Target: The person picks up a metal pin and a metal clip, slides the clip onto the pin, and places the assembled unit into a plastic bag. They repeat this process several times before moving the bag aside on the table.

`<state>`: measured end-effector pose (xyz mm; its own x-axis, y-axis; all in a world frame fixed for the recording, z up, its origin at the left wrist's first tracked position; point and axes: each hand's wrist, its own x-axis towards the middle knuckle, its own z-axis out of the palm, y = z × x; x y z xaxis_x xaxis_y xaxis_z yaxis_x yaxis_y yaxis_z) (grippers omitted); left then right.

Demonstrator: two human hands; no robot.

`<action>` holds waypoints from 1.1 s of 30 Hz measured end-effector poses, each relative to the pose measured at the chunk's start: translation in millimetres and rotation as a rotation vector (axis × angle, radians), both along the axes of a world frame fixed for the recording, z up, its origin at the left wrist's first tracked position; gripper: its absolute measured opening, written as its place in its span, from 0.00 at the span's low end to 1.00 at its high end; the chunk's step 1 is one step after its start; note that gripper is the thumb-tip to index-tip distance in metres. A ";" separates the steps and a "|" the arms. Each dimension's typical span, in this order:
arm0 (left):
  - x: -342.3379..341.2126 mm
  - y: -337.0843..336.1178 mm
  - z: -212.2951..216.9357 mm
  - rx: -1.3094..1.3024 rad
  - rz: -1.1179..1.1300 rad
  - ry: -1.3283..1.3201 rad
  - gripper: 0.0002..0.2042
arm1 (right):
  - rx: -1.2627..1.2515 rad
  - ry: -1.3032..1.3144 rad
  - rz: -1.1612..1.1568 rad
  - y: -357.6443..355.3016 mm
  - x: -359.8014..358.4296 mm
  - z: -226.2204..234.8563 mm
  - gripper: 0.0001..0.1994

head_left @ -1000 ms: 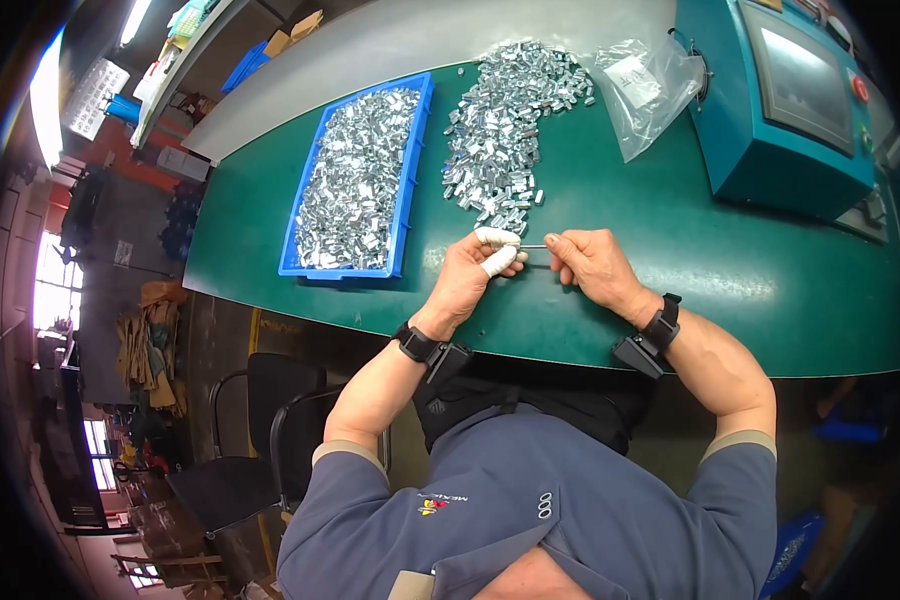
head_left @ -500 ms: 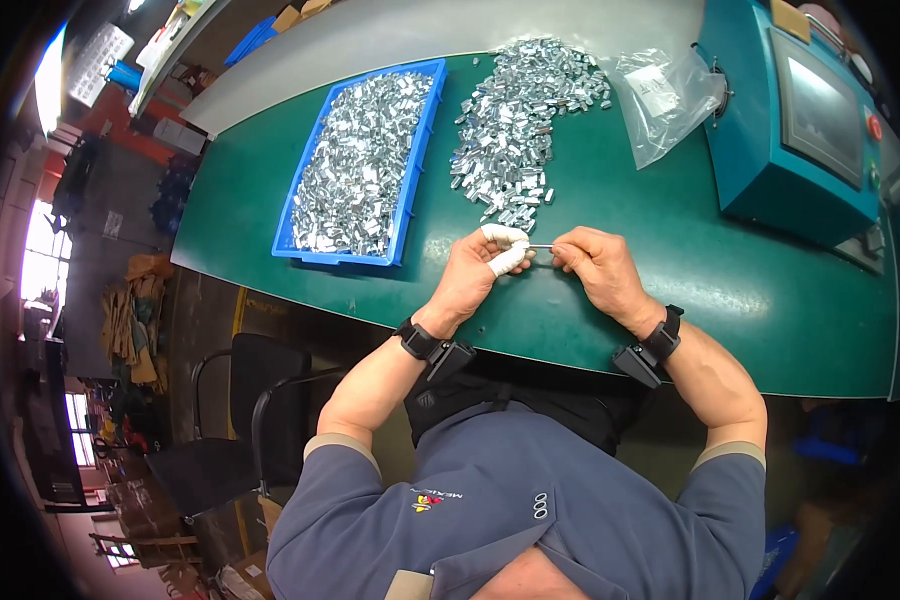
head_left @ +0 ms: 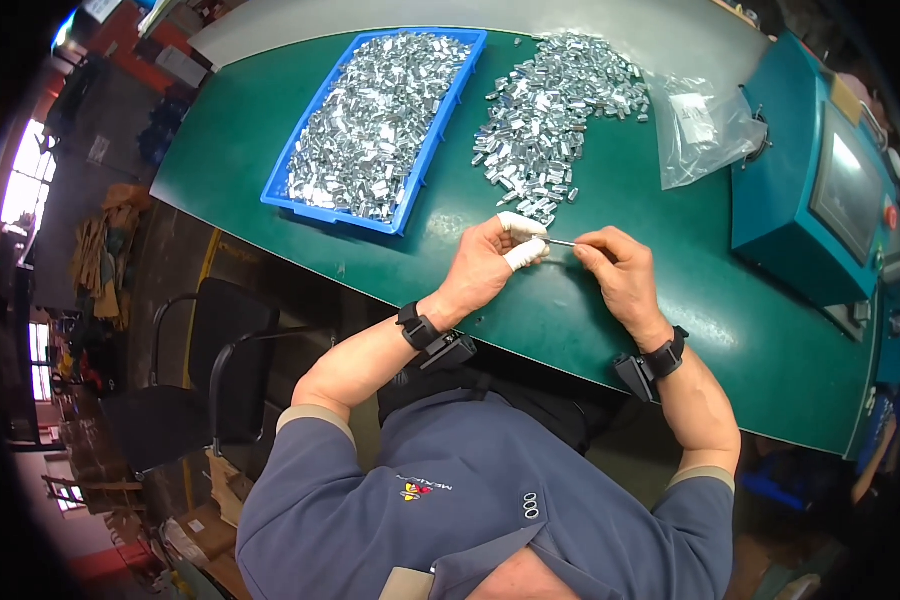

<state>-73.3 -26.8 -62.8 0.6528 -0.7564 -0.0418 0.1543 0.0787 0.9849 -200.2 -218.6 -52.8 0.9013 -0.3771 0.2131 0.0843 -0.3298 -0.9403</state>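
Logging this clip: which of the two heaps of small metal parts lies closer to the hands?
The loose pile lying bare on the green table; its near end almost reaches the left hand. The other heap fills the blue tray, farther left.

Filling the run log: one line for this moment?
left hand: pinching thin metal rod | right hand: pinching rod | loose metal parts ahead

Blue tray (head_left: 283, 196) heaped with silvery metal clips, clear plastic bag (head_left: 705, 130), teal machine (head_left: 800, 210) — screen on its face, black chair (head_left: 205, 375).
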 end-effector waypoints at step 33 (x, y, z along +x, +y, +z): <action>-26.7 -6.8 25.8 0.076 0.165 -0.727 0.08 | -0.291 -0.110 0.209 7.8 -2.8 -6.9 0.05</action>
